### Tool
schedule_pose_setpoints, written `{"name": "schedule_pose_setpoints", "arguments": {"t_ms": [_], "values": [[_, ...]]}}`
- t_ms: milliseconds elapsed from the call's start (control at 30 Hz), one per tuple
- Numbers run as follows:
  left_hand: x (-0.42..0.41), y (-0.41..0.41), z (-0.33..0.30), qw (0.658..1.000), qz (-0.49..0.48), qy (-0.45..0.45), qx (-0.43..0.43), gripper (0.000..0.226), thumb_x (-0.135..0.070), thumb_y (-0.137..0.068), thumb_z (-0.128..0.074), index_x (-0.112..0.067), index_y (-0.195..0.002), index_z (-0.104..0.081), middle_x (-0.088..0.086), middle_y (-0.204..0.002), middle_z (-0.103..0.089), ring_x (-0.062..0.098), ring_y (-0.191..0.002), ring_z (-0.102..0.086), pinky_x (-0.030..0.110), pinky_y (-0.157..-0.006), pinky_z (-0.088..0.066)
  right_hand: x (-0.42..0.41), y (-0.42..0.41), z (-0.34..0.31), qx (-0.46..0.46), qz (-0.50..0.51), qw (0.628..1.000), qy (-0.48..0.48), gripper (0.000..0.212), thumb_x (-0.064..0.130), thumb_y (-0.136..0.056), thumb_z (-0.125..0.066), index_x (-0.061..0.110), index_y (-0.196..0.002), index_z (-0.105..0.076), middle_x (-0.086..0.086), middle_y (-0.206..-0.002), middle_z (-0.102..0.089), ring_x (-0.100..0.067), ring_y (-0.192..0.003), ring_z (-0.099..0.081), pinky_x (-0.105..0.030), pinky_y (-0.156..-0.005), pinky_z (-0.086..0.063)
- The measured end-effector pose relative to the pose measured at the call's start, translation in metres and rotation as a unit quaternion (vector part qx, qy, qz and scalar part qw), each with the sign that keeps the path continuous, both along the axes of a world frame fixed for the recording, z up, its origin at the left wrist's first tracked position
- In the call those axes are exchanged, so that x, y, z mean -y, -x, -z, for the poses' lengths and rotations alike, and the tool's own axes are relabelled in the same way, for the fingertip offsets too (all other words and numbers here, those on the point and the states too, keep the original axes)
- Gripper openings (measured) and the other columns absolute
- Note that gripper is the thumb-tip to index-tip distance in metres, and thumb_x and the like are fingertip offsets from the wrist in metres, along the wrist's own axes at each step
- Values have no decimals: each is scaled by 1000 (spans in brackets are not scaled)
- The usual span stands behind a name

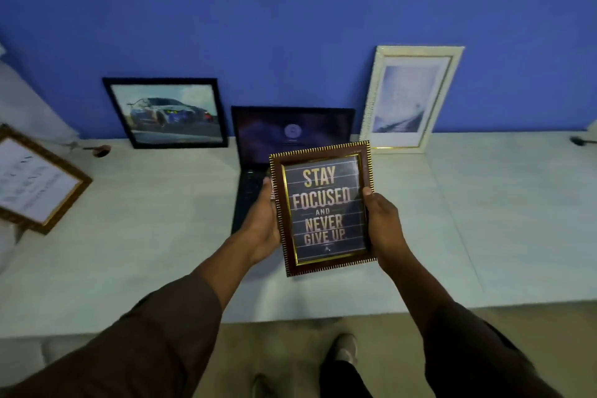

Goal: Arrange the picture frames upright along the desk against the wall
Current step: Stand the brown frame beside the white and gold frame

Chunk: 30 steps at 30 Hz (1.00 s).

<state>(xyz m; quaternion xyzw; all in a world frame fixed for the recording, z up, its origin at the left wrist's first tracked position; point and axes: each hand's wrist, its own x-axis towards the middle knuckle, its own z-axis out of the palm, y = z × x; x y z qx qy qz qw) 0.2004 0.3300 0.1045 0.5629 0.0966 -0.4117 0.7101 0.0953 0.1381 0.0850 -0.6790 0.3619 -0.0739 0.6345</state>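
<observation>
I hold a brown frame with gold trim (323, 208), reading "Stay focused and never give up", above the desk's middle. My left hand (263, 220) grips its left edge and my right hand (384, 226) grips its right edge. A black frame with a car picture (166, 113) leans upright against the blue wall at the back left. A tall white frame (408, 98) leans against the wall at the back right. A gold-brown frame with a white sheet (35, 179) lies at the desk's far left.
An open laptop (290, 132) stands at the back centre, partly hidden by the held frame. The pale desk (145, 229) runs along the blue wall. A small dark object (100, 150) lies left of the car frame. Another dark item (581, 140) sits at the far right.
</observation>
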Motion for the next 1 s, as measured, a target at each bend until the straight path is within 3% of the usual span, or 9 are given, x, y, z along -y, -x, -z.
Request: {"name": "schedule_pose_setpoints", "arguments": {"t_ms": [167, 333, 433, 500, 600, 700, 867, 1000], "values": [[80, 0, 11, 999, 33, -16, -14, 64, -66, -95, -40, -19, -127, -69, 13, -120, -74, 34, -112, -70, 56, -103, -48, 61, 25, 11, 5, 19, 1000, -19, 48, 57, -104, -31, 25, -121, -62, 2, -115, -75, -20, -100, -75, -37, -81, -63], [172, 2, 18, 998, 35, -32, -41, 60, -57, -95, -40, -12, -115, -74, 20, -116, -74, 37, -105, -70, 47, -92, -54, 142, 37, 21, 23, 33, 997, -66, 54, 53, -107, -22, 25, -123, -65, 11, -100, -80, -7, -89, -78, -17, -62, -59], [217, -2, 23, 996, 32, -64, -52, 63, -58, -95, -34, -13, -105, -77, 20, -110, -76, 37, -104, -70, 47, -90, -54, 183, 34, 26, 21, 59, 993, -102, 55, 59, -105, -20, 33, -116, -66, 12, -96, -80, -6, -86, -78, -24, -65, -62], [247, -6, 27, 995, 29, -87, -46, 66, -59, -94, -32, -12, -108, -77, 18, -109, -77, 37, -104, -71, 48, -93, -53, 214, 28, 28, 12, 72, 990, -120, 57, 61, -104, -19, 33, -117, -66, 11, -96, -79, -6, -81, -78, -21, -59, -60], [281, -10, 36, 993, 19, -108, -31, 62, -56, -96, -30, -14, -103, -76, 16, -108, -77, 33, -98, -72, 43, -84, -54, 250, 17, 34, -10, 92, 986, -141, 59, 63, -103, -17, 33, -117, -66, 15, -90, -77, -6, -73, -76, -18, -52, -55], [311, -12, 43, 993, 13, -111, -32, 57, -53, -99, -31, -18, -95, -75, 15, -107, -77, 31, -96, -72, 40, -79, -53, 282, 9, 45, -19, 103, 982, -158, 58, 62, -103, -16, 34, -104, -67, 15, -83, -78, -7, -70, -77, -24, -55, -56], [345, -16, 53, 993, 29, -101, -46, 54, -49, -103, -30, -19, -88, -72, 5, -81, -80, 24, -81, -72, 35, -69, -50, 320, -4, 60, -35, 113, 976, -181, 57, 60, -104, -15, 33, -107, -65, 19, -75, -79, -7, -68, -78, -23, -52, -57], [364, -29, 61, 993, 9, -110, -29, 52, -52, -102, -33, -19, -93, -73, 10, -99, -79, 27, -89, -74, 37, -75, -52, 341, -17, 69, -45, 115, 973, -196, 58, 61, -104, -16, 32, -103, -67, 18, -74, -79, -9, -67, -78, -26, -56, -56]]}}
